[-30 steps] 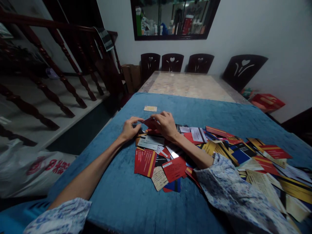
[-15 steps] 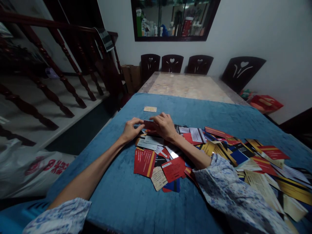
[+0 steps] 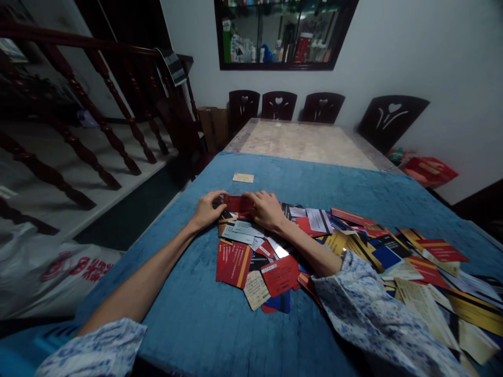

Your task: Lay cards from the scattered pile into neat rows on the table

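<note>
A dark red card [image 3: 236,203] is held upright, slightly tilted, between my two hands above the pile's far left end. Its left end is pinched by my left hand [image 3: 209,209], fingers on top and thumb below. Closed on the right end is my right hand [image 3: 267,210], its fingertips partly covering the card. Under and in front of them lie a pale card [image 3: 238,236], a red card with a yellow stripe [image 3: 234,264], another red card [image 3: 280,275] and a cream card [image 3: 257,289]. Beyond my hands a single cream card [image 3: 243,178] rests alone on the cloth.
A big heap of mixed cards [image 3: 387,251] spreads across the right side of the blue cloth [image 3: 188,319]. Past the cloth is the bare marble tabletop [image 3: 302,139], with dark chairs [image 3: 322,107] behind. A white plastic bag [image 3: 55,272] stands at the left, below a wooden railing [image 3: 106,125].
The dark red card has turned so more of its face shows. My left hand has shifted slightly left, and my right hand's fingers have lowered onto the card's right end.
</note>
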Tool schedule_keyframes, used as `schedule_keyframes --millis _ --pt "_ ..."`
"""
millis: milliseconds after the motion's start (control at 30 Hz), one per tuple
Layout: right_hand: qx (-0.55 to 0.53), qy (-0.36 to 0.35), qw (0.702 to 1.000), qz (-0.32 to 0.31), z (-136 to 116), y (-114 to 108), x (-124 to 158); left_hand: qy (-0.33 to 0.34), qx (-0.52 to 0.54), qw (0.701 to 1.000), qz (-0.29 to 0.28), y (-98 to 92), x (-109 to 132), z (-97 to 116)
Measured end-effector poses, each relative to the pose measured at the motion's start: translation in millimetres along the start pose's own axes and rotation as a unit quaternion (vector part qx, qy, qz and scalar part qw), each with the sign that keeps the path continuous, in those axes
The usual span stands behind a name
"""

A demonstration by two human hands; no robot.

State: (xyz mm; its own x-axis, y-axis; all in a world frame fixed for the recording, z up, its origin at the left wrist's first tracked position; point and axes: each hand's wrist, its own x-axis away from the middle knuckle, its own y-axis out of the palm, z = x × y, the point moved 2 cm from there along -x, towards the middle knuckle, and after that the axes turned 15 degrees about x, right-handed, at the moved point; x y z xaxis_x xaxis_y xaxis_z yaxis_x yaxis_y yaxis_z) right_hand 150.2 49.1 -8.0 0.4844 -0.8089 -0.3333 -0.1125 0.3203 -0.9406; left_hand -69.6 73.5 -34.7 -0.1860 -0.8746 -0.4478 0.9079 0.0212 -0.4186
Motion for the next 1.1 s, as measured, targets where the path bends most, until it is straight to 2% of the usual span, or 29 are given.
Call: schedule_keyframes --millis 467,767,1100 --pt "-0.001 0.011 0.999 -0.034 1.5 1.7 -4.9 -0.022 -0.037 0.999 -0.032 3.3 -4.4 7.0" --pt "0.031 0.024 0.994 -0.105 -0.1 -12.7 -10.8 -0.056 -0.064 0.991 -0.106 -3.6 -16.3 10.6" --pt "0.049 0.036 0.988 -0.138 4.1 -20.3 -28.2 -0.06 -0.101 0.981 -0.154 -4.9 -37.1 1.7"
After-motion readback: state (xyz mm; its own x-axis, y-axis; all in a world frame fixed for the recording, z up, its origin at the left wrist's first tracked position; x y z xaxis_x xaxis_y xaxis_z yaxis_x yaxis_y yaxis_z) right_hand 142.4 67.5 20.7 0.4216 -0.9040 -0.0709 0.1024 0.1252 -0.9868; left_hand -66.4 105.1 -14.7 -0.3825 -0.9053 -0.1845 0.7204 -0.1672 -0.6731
